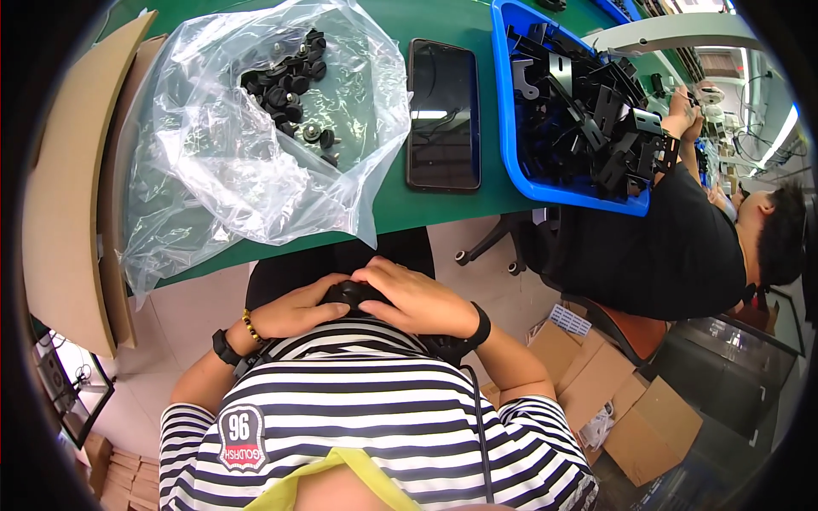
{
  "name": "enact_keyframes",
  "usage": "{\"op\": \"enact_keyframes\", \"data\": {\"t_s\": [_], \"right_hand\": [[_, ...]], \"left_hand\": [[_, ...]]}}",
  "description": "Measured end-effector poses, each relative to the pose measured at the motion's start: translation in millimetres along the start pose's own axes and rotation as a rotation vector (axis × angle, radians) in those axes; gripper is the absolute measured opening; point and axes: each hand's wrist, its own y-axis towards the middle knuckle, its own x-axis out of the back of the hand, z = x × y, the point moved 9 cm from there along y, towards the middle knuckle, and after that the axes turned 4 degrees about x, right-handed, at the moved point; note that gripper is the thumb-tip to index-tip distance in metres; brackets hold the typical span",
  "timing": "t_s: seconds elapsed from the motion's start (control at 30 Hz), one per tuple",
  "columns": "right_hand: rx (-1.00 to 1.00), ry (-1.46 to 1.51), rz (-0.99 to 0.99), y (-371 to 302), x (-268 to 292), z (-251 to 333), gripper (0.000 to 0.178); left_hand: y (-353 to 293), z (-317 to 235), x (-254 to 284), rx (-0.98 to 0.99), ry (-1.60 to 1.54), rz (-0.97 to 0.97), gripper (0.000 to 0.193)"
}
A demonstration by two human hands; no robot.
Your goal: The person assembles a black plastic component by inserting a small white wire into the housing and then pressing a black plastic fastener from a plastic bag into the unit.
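Note:
Both my hands are drawn in against my chest, below the edge of the green table. My left hand and my right hand close together around a small black rounded object, mostly hidden by the fingers. A beaded bracelet and a black band sit on my left wrist, a black band on my right. On the table above, a clear plastic bag holds several black knobs with screws. A dark phone lies face up next to the bag.
A blue bin full of black metal brackets stands on the table's right side. A flat cardboard sheet rests at the left. A person in black sits to the right, working. Cardboard boxes lie on the floor at the lower right.

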Motion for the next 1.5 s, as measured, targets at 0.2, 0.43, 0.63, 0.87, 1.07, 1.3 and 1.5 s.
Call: {"op": "enact_keyframes", "data": {"t_s": [0.2, 0.43, 0.63, 0.87, 1.07, 1.3, 1.5], "right_hand": [[-0.070, -0.101, -0.055, 3, -10, -5, 0.031], [0.011, -0.105, -0.092, 5, -7, 0, 0.028], [-0.059, -0.042, -0.002, 3, -11, -5, 0.028], [-0.090, -0.145, -0.094, 0, 23, 21, 0.024], [-0.061, -0.360, -0.457, -3, 133, 86, 0.017], [-0.009, -0.956, -0.701, 56, 143, 77, 0.053], [-0.067, -0.854, -0.721, 65, 157, 55, 0.065]], "left_hand": [[2, 2, 2, -0.016, -0.002, -0.024, 0.063], [3, 3, 3, -0.084, -0.009, -0.034, 0.061], [3, 6, -1, -0.047, 0.012, -0.017, 0.062], [3, 3, 3, -0.058, 0.075, -0.041, 0.063], [2, 4, 1, -0.035, 0.027, 0.002, 0.060], [3, 13, 2, -0.105, 0.020, -0.056, 0.064], [2, 10, 4, -0.094, 0.015, -0.051, 0.065]]}}
